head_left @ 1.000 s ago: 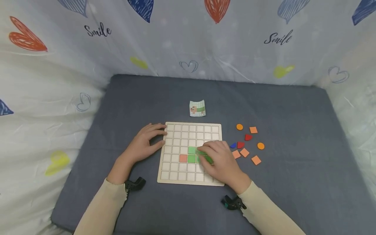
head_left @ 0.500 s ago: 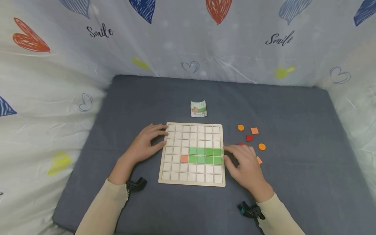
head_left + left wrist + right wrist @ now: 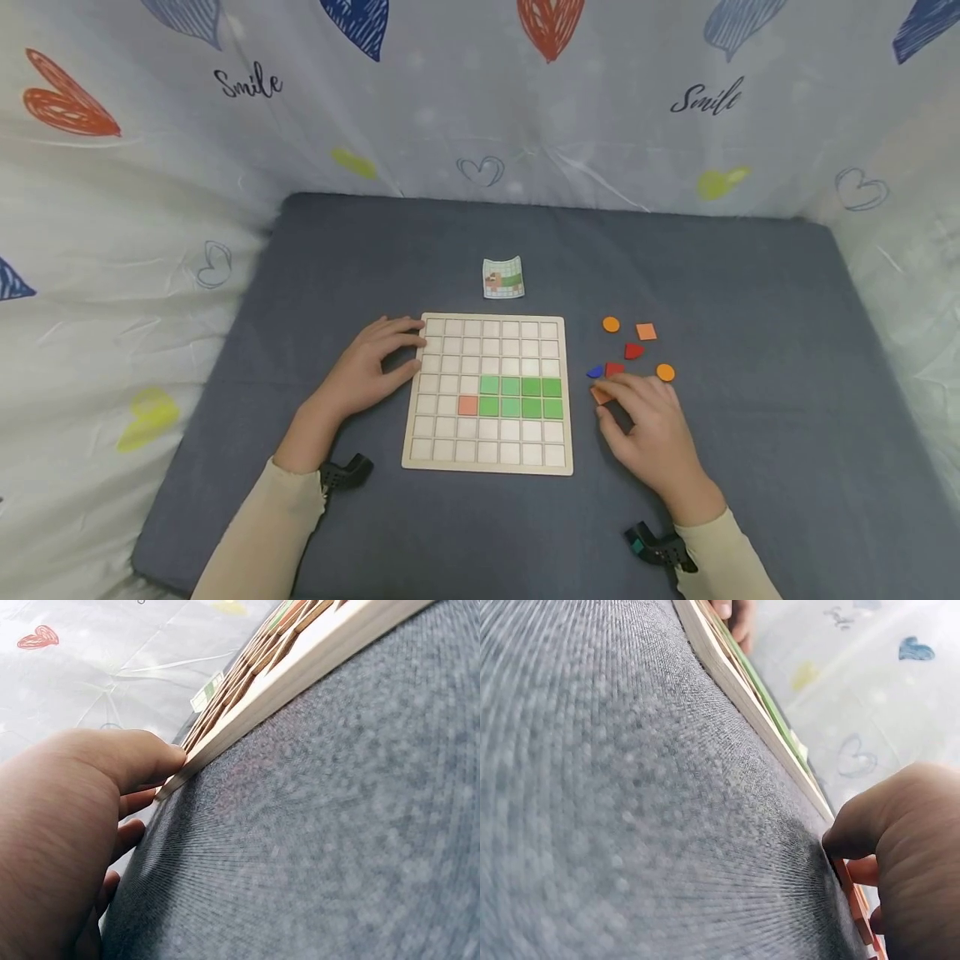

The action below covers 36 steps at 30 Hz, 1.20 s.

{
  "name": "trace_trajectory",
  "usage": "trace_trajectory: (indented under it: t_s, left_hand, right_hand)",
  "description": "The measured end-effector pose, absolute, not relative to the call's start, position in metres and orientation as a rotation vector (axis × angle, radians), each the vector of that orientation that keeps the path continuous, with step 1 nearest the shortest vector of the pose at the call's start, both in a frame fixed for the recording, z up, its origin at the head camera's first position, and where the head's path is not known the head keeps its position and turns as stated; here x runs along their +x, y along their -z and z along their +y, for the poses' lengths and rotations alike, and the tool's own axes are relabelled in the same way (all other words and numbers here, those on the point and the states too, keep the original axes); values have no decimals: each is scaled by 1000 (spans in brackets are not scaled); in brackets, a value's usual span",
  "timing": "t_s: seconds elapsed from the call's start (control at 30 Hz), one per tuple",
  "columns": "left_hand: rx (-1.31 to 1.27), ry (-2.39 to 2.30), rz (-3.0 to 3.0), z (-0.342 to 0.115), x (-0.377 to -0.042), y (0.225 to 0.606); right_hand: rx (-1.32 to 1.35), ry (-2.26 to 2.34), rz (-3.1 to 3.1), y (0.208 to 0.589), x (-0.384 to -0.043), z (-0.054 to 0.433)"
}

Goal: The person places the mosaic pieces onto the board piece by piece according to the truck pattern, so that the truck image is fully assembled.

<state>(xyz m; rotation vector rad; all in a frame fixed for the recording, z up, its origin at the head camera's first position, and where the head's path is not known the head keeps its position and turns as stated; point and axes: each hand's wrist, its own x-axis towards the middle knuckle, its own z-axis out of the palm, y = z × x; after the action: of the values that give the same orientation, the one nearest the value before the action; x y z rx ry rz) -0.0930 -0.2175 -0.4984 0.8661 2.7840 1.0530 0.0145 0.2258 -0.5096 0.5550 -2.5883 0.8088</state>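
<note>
A pale wooden grid board (image 3: 442, 458) lies on the dark grey table, with two rows of green square tiles (image 3: 531, 397) and one salmon square tile (image 3: 468, 406) set in its cells. My left hand (image 3: 371, 362) rests at the board's left edge, thumb and fingertips touching the rim. Right of the board, my right hand (image 3: 656, 429) is down at a loose orange square tile (image 3: 601, 396), thumb and index finger pinching it from two sides. The right wrist view shows orange pieces (image 3: 859, 915) beside the thumb; the hand hides part of them.
Beyond the board lies a small picture card (image 3: 503, 277). Near my right hand are orange discs (image 3: 611, 324), another orange square (image 3: 646, 332), red pieces (image 3: 633, 351) and a blue piece (image 3: 596, 372). A printed white curtain (image 3: 420, 125) hangs behind the grey table (image 3: 750, 350).
My right hand has left the green tiles on the board and moved right to the loose pieces, now at an orange square. The left hand has stayed at the board's edge.
</note>
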Motion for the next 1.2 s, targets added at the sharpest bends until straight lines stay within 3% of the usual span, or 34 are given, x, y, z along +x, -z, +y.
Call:
trace_trajectory:
  t_s: [1.2]
  left_hand:
    - [856, -1041, 2787, -218, -94, 503]
  right_hand:
    - [468, -869, -2624, 507, 13, 226]
